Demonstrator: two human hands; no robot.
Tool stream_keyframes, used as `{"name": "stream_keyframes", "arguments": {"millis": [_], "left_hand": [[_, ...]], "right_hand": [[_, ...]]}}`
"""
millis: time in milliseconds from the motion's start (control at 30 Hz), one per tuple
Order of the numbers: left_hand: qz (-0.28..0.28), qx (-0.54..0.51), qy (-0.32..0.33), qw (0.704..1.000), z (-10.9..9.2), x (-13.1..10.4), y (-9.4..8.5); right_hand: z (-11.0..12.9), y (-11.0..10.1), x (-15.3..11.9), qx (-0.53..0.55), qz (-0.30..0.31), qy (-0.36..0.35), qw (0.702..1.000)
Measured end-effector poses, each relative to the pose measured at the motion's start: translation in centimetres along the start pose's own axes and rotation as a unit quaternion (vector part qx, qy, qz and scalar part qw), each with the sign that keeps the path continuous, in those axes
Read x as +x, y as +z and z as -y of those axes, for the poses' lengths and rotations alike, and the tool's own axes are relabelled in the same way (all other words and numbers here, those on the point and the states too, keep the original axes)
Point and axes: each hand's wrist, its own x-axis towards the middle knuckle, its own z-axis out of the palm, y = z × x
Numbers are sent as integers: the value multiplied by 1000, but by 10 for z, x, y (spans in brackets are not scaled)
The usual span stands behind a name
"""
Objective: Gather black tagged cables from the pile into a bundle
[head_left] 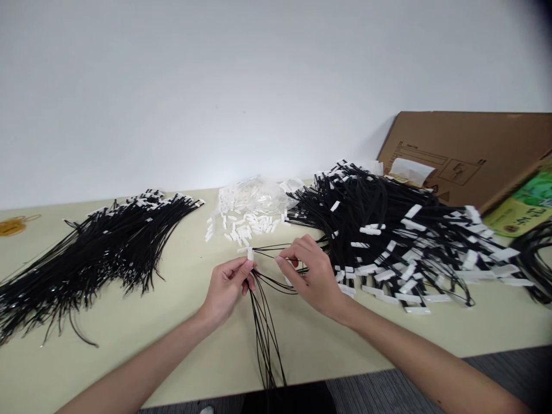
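Between thumb and fingers, my left hand (229,286) pinches a white connector (250,253) from which black wires (263,330) run right and hang down over the table's front edge. Just to the right, my right hand (308,273) has thumb and forefinger closed on a thin black wire (268,255) near the connector. Loose white connectors (245,228) are scattered behind my hands, in front of a clear plastic bag (254,195) of similar pieces.
A large pile of black cables with white connectors (371,213) lies at the right, another black wire bundle (125,236) at the left. Behind the right pile leans a cardboard box (470,149), beside a green and yellow package (524,201). An orange item (12,226) lies far left.
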Motion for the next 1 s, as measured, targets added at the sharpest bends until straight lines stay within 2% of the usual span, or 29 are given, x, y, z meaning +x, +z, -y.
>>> {"name": "stream_keyframes", "arguments": {"millis": [200,433,800,1000], "left_hand": [[21,5,3,1000,-2,-1,-1],[57,3,-5,998,-2,-4,1],[75,-2,-2,997,-2,-4,1],[107,15,0,994,-2,-3,-1]], "right_hand": [[-6,3,-2,-73,2,-72,995],[-9,3,-3,-95,4,-109,990],[-8,4,-2,-62,16,-106,992],[-9,4,-3,9,85,-100,991]]}}
